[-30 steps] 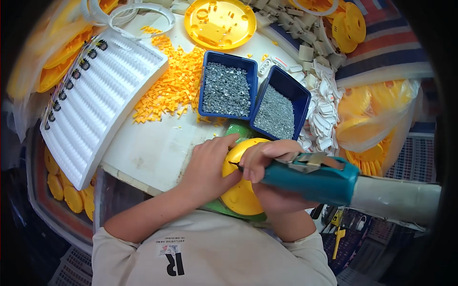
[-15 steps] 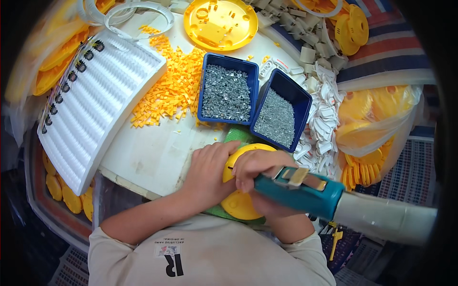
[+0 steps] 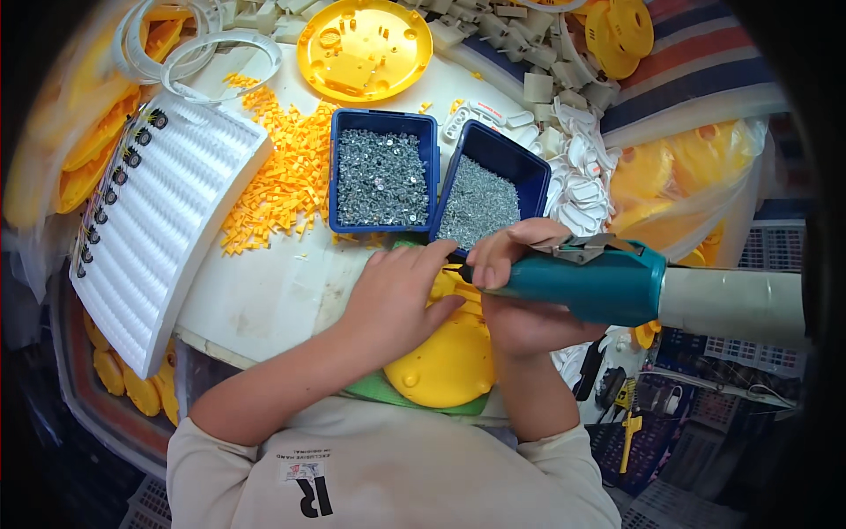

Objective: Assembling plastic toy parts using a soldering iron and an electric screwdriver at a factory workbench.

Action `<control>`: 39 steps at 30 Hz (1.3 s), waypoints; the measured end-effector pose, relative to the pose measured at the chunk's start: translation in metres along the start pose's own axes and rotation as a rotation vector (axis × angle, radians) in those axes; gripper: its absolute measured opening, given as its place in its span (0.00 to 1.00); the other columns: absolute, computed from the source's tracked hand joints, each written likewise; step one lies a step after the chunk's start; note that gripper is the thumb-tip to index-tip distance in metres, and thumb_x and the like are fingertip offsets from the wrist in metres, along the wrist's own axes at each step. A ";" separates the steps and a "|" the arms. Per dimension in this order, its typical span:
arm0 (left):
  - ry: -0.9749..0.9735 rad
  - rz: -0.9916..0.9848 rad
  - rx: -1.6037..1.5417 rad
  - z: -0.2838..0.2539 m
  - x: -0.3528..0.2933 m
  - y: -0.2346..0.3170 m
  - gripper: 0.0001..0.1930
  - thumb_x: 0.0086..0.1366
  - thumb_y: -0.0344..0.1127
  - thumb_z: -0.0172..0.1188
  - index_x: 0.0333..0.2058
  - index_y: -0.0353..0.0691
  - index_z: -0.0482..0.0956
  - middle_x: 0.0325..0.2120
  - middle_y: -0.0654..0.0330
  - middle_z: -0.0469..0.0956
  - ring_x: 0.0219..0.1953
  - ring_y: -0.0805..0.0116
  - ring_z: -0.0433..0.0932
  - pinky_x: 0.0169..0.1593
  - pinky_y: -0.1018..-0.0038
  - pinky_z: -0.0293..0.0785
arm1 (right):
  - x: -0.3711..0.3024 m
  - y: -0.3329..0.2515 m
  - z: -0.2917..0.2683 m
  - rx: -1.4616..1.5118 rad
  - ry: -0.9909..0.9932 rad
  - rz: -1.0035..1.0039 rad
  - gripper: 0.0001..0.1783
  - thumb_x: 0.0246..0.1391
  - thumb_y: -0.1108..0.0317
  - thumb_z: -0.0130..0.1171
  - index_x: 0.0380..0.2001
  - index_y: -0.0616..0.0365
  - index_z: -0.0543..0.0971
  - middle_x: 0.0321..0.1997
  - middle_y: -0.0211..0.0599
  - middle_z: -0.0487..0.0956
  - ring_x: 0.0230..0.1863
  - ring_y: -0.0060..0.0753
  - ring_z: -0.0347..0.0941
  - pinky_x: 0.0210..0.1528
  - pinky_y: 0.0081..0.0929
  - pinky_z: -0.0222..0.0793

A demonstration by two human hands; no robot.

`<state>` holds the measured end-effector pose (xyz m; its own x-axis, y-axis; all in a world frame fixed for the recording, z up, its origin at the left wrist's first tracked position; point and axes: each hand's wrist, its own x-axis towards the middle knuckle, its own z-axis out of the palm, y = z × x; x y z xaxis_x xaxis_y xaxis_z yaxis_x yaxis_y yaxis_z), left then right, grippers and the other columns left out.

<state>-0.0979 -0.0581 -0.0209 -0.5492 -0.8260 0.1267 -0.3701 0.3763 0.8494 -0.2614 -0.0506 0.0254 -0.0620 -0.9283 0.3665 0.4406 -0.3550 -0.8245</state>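
Observation:
My left hand [image 3: 392, 295] lies over the left far part of a round yellow plastic casing [image 3: 445, 366], its fingers stretched out and the thumb spread apart. Under the casing is a green mat [image 3: 374, 386]. My right hand [image 3: 533, 326] is wrapped round a teal power screwdriver [image 3: 582, 286] with a metal lever on top. The tool lies nearly level, and its thin dark bit points left at the casing's far edge, close to my left fingertips. Whether a screw sits under the bit is hidden by my fingers.
Beyond my hands stand two blue bins, one of dark screws [image 3: 379, 181] and one of smaller silvery screws [image 3: 480, 203]. Orange clips [image 3: 282, 167] lie heaped left of them, beside a white foam tray [image 3: 176, 212]. White parts [image 3: 582, 176] and bagged yellow casings [image 3: 679, 176] lie to the right.
My right hand has brought the screwdriver to the casing's far edge, uncovering more of its near part. My left thumb has spread out. The surroundings have shifted left and slightly up in view.

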 end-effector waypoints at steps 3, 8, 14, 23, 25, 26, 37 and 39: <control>0.009 -0.007 -0.020 0.000 0.001 -0.001 0.31 0.61 0.41 0.71 0.59 0.39 0.71 0.46 0.51 0.81 0.51 0.50 0.78 0.54 0.56 0.69 | 0.001 0.002 0.003 -0.046 -0.053 -0.053 0.53 0.55 0.23 0.38 0.53 0.68 0.77 0.28 0.44 0.80 0.28 0.39 0.74 0.41 0.37 0.71; 0.017 0.004 -0.008 0.000 -0.001 -0.001 0.31 0.60 0.40 0.72 0.59 0.39 0.71 0.46 0.51 0.81 0.50 0.50 0.78 0.53 0.57 0.69 | -0.002 0.006 0.003 -0.004 -0.010 0.011 0.53 0.54 0.23 0.41 0.51 0.70 0.77 0.29 0.46 0.80 0.29 0.38 0.76 0.41 0.36 0.72; 0.045 0.044 -0.023 -0.003 0.000 0.002 0.30 0.58 0.37 0.72 0.59 0.41 0.72 0.45 0.53 0.81 0.48 0.50 0.79 0.52 0.57 0.70 | -0.009 0.005 0.002 -0.142 -0.009 0.104 0.57 0.51 0.17 0.42 0.47 0.71 0.77 0.30 0.47 0.80 0.31 0.39 0.78 0.42 0.38 0.76; 0.002 0.050 0.035 -0.003 0.001 0.005 0.29 0.57 0.37 0.73 0.57 0.42 0.73 0.45 0.55 0.81 0.49 0.52 0.78 0.52 0.58 0.69 | -0.008 0.001 -0.001 -0.048 0.000 0.114 0.57 0.53 0.18 0.40 0.50 0.70 0.76 0.29 0.45 0.80 0.32 0.39 0.77 0.43 0.38 0.74; -0.012 0.070 0.066 -0.004 0.002 0.006 0.29 0.57 0.37 0.73 0.56 0.41 0.74 0.45 0.55 0.81 0.50 0.53 0.78 0.53 0.58 0.68 | -0.006 -0.015 0.000 -0.048 0.034 0.067 0.57 0.55 0.18 0.38 0.55 0.70 0.74 0.30 0.43 0.79 0.33 0.39 0.76 0.44 0.39 0.72; -0.017 0.123 0.155 -0.007 0.002 0.009 0.27 0.56 0.38 0.73 0.54 0.41 0.76 0.47 0.55 0.80 0.53 0.53 0.77 0.54 0.58 0.68 | -0.008 -0.022 0.000 -0.051 0.043 0.061 0.57 0.55 0.18 0.38 0.55 0.70 0.74 0.30 0.43 0.79 0.33 0.39 0.76 0.44 0.39 0.72; -0.234 0.527 0.421 0.030 0.055 0.034 0.27 0.61 0.56 0.68 0.42 0.33 0.83 0.66 0.49 0.70 0.76 0.47 0.53 0.75 0.47 0.50 | -0.044 -0.043 -0.043 -0.009 0.207 -0.151 0.56 0.57 0.20 0.40 0.59 0.69 0.71 0.30 0.43 0.77 0.33 0.37 0.72 0.43 0.37 0.67; -0.256 0.482 0.440 0.033 0.056 0.032 0.30 0.63 0.59 0.64 0.45 0.31 0.84 0.67 0.49 0.68 0.77 0.47 0.51 0.76 0.47 0.46 | -0.046 -0.036 -0.049 -0.024 0.211 -0.151 0.57 0.54 0.18 0.42 0.58 0.70 0.72 0.30 0.44 0.77 0.33 0.38 0.73 0.43 0.36 0.67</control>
<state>-0.1652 -0.0784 -0.0041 -0.8675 -0.4196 0.2670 -0.2797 0.8555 0.4357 -0.3186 -0.0005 0.0175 -0.3120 -0.8661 0.3905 0.3907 -0.4916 -0.7782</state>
